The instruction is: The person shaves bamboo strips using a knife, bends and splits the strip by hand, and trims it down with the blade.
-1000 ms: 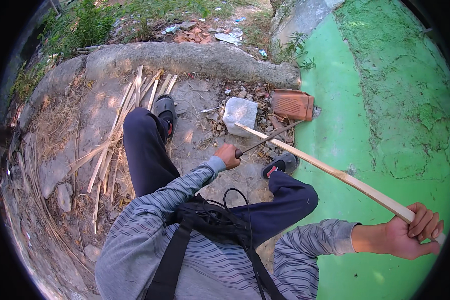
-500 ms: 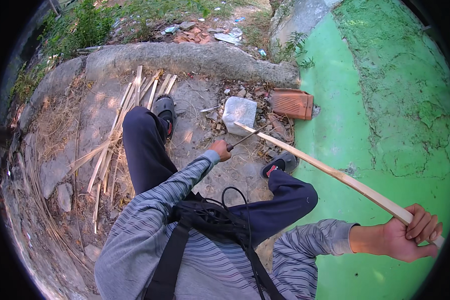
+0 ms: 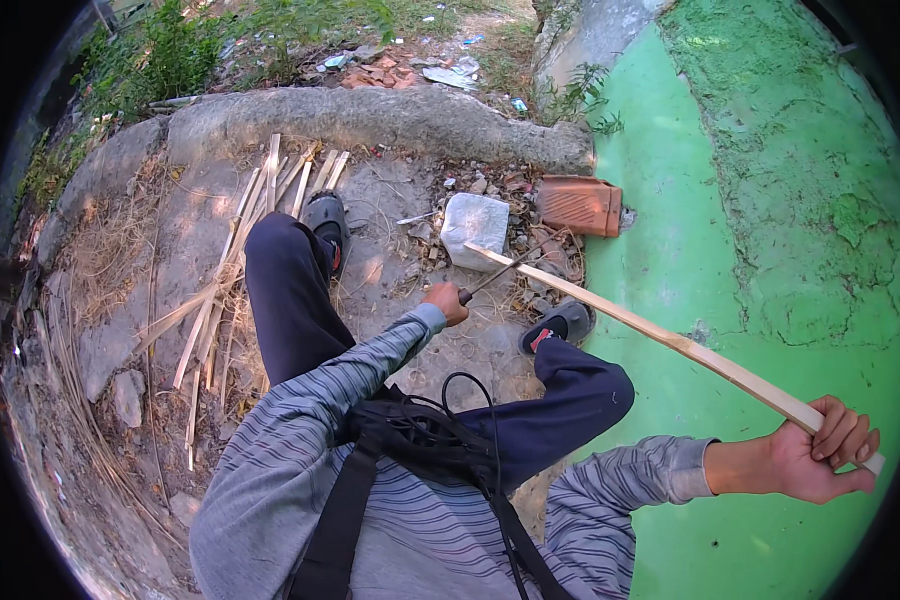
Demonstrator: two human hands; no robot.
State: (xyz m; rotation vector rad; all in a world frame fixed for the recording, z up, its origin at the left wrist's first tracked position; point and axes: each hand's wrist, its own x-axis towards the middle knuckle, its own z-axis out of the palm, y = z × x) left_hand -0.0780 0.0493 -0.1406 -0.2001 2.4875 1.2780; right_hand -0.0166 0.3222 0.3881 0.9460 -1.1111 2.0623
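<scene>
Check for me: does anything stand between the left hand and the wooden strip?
Only the bladed tool that the left hand holds spans that gap, crossing the wooden strip in view near its far end, by the pale block. Whether blade and strip touch, I can't tell. Nothing else visible is in between.

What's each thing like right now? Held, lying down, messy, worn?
Left hand: closed on the knife
Right hand: closed around the wooden strip
Knife: held, blade crossing the strip
Wooden strip: slanting, far end at the pale block
Pale block: sitting on the ground
Loose strips: lying in a messy pile
Orange brick: lying beside the green wall
Green wall: rough and patchy, upper right
Shoes: worn on both feet
</scene>
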